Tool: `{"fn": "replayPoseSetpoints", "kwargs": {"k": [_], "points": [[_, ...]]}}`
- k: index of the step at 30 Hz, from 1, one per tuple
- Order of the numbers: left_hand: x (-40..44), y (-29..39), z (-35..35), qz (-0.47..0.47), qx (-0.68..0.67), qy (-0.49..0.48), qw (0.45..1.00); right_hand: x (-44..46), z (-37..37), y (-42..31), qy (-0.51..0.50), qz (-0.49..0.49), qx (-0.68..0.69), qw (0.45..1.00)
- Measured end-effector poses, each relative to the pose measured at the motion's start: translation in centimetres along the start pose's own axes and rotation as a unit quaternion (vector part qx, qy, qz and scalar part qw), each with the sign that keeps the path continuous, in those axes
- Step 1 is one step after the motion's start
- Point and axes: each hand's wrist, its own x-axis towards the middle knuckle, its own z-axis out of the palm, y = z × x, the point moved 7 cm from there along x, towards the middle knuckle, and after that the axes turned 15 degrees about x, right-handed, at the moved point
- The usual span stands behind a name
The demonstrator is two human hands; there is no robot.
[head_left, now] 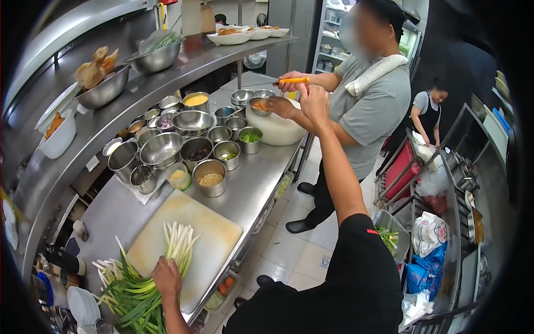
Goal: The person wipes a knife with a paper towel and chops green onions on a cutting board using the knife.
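Observation:
My left hand (167, 276) is closed around a bunch of spring onions (140, 289). Their white ends lie on a cutting board (192, 234), and the green leaves spread over the near left of the counter. My right hand (315, 104) is raised across the counter's far right side, fingers curled at the end of a yellow-handled knife (295, 80). A co-worker's hand (285, 84) is also on that knife, nearer its blade, which points left. The co-worker's other hand (282, 107) is beside a small bowl of orange food (260, 104).
Steel pots and bowls (192, 122) crowd the counter behind the board, with a noodle pot (210, 178) close to it. A round white block (275, 125) stands at the far right. Overhead runs a steel shelf (194, 69). Another person (428, 108) works at the back right.

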Motion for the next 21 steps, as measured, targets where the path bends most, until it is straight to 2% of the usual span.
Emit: {"fn": "replayPoseSetpoints", "kwargs": {"k": [1,6,8,10,11,13,15,16,17,18,19,20,21], "points": [[0.2,0.3,0.0,0.013,0.004,-0.042,0.999,1.2,0.9,2.2,-0.031,0.075,0.006,0.997],[0.3,0.4,-1.0,-0.014,0.008,-0.112,0.994,3.9,1.9,6.5,0.035,0.152,0.056,0.986],[0.2,0.5,-2.2,-0.020,-0.007,-0.093,0.995,3.8,1.6,7.4,0.055,0.157,-0.013,0.986],[0.4,0.7,-3.4,-0.034,-0.015,-0.115,0.993,3.8,1.4,8.1,0.031,0.153,-0.031,0.987],[0.5,0.8,-3.8,-0.045,-0.013,-0.135,0.990,3.6,2.0,8.8,-0.035,0.176,-0.058,0.982],[0.6,0.8,-3.7,-0.053,-0.009,-0.154,0.987,3.1,2.3,10.0,-0.104,0.206,-0.062,0.971],[0.5,-0.1,-4.0,-0.044,0.016,-0.034,0.998,2.4,3.8,11.8,-0.188,0.213,-0.043,0.958],[0.4,0.0,-4.1,-0.044,0.017,-0.033,0.998,2.0,5.5,13.2,-0.237,0.204,-0.021,0.950],[0.2,-0.2,-5.2,-0.054,-0.027,0.036,0.998,1.7,7.8,15.3,-0.277,0.166,0.017,0.946],[-0.2,-0.4,-6.2,-0.065,-0.070,0.105,0.990,1.4,7.7,15.5,-0.277,0.166,0.018,0.946],[-0.7,-0.5,-6.9,-0.069,-0.089,0.165,0.980,0.4,8.3,15.6,-0.320,0.168,0.018,0.932],[-0.7,-0.4,-6.4,-0.076,-0.087,0.161,0.980,-0.8,9.2,15.5,-0.369,0.169,0.017,0.914],[-1.0,-0.6,-6.4,-0.098,-0.159,0.191,0.964,-1.3,9.8,16.3,-0.400,0.199,0.076,0.892]]}}
